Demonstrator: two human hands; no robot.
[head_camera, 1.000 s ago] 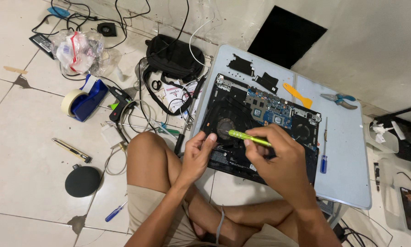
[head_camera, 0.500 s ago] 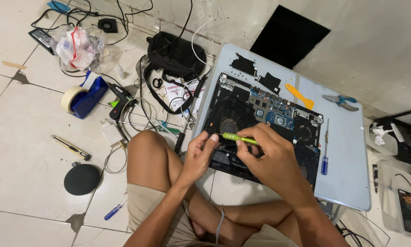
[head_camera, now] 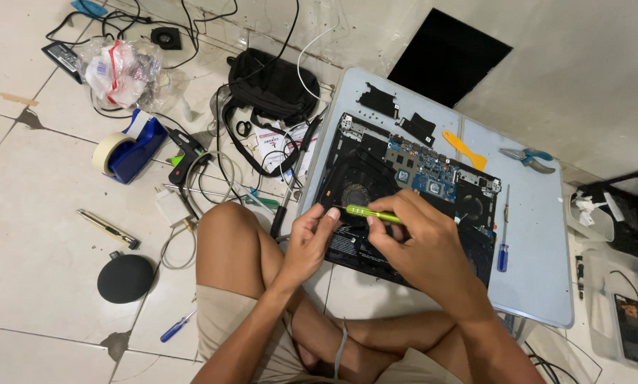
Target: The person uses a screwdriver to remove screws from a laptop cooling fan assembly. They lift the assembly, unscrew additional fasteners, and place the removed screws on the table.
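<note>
Yellow-green translucent plastic forms the slim handle of the small precision screwdriver point(head_camera: 373, 213), which lies almost level between both hands over the opened black laptop base point(head_camera: 404, 199). The right hand point(head_camera: 422, 245) pinches the handle's rear part, fingers point(head_camera: 386, 229) curled tight round it, while the left hand point(head_camera: 310, 238) steadies the front end, thumb and forefinger closed on it just behind the tip; the tip itself is too small to make out, so whether it sits in a screw cannot be told. To do this well, the shaft should probably stand straighter on the screw head than it does now, with light downward pressure from the right fingers and the left fingers only guiding, since a tilted bit may slip across the boards. Just beyond the fingertips lies the round dark fan point(head_camera: 358, 190), matte and ribbed, and farther off the blue circuit board point(head_camera: 432, 174), glossy with small metallic chips. The laptop rests on a pale blue smooth worktop point(head_camera: 539, 242); to the right of the right fingers a blue-handled screwdriver point(head_camera: 503, 249) lies well apart, and past the board an orange flat plastic pry tool point(head_camera: 464, 148). Left of the left fingers, on the tiled floor, sits a black fabric bag point(head_camera: 269, 82).
</note>
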